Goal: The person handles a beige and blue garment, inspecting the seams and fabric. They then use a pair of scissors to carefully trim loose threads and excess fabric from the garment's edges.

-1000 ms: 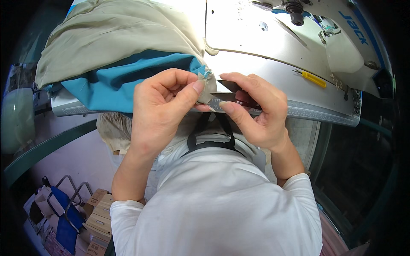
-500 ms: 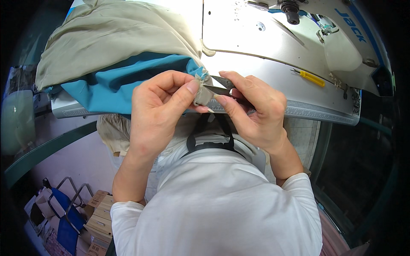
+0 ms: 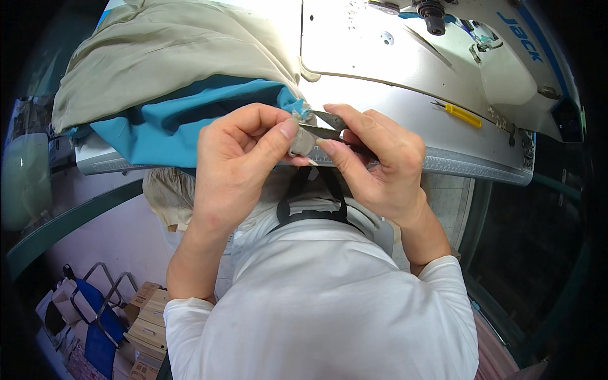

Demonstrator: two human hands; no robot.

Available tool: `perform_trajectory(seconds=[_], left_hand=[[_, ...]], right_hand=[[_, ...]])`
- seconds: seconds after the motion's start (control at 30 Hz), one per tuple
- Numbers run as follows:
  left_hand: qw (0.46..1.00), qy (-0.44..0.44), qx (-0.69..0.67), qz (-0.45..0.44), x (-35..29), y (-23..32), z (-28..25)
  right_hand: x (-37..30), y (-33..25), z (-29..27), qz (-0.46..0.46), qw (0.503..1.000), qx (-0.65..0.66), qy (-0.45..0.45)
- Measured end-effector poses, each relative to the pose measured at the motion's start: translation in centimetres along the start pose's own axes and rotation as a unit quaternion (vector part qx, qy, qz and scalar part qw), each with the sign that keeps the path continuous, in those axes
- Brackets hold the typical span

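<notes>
My left hand [image 3: 244,142] pinches a gathered, frayed end of beige fabric [image 3: 302,144] near the table's front edge. Teal fabric [image 3: 183,120] runs from that end to the left, lying under a large spread of beige cloth [image 3: 171,54]. In my right hand [image 3: 383,152] is a pair of dark thread snips [image 3: 329,126]. Their two blades stand apart and point left at the frayed edge by my left thumb. My right palm and fingers hide the rest of the snips.
A sewing machine [image 3: 516,57] stands at the back right of the white table [image 3: 380,95]. A yellow-handled seam ripper [image 3: 462,116] lies to the right of my hands, with tweezers [image 3: 429,47] farther back. A ruler strip [image 3: 465,166] edges the table. Wooden drawers [image 3: 149,326] stand at lower left.
Both hands stay almost in place. The frayed fabric end has turned slightly between my left fingers, and the snips have barely shifted against it.
</notes>
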State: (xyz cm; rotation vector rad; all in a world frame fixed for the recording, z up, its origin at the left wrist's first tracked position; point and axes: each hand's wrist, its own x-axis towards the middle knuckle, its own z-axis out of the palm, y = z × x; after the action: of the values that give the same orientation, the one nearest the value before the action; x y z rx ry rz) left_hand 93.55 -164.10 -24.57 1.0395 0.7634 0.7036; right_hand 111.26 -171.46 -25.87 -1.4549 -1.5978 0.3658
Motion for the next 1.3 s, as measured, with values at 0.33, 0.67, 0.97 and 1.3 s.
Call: perform_trajectory(seconds=[0.33, 0.67, 0.97, 1.3], left_hand=[[1.000, 0.010, -0.003, -0.012, -0.2, 0.3, 0.0], [0.885, -0.047, 0.404, 0.227, 0.2, 4.5, -1.4], [0.824, -0.291, 0.456, 0.171, 5.8, 6.3, -1.6], [0.861, -0.292, 0.398, 0.121, 7.1, 6.4, -2.7]], right_hand=[[-0.8, -0.9, 0.9, 0.091, 0.978, 0.186, -0.012], [-0.7, -0.8, 3.4, -0.015, 0.994, 0.057, 0.087], [-1.0, -2.1, 2.5, 0.136, 0.975, 0.159, 0.072], [0.8, -0.1, 5.1, -0.036, 0.990, -0.022, 0.137]])
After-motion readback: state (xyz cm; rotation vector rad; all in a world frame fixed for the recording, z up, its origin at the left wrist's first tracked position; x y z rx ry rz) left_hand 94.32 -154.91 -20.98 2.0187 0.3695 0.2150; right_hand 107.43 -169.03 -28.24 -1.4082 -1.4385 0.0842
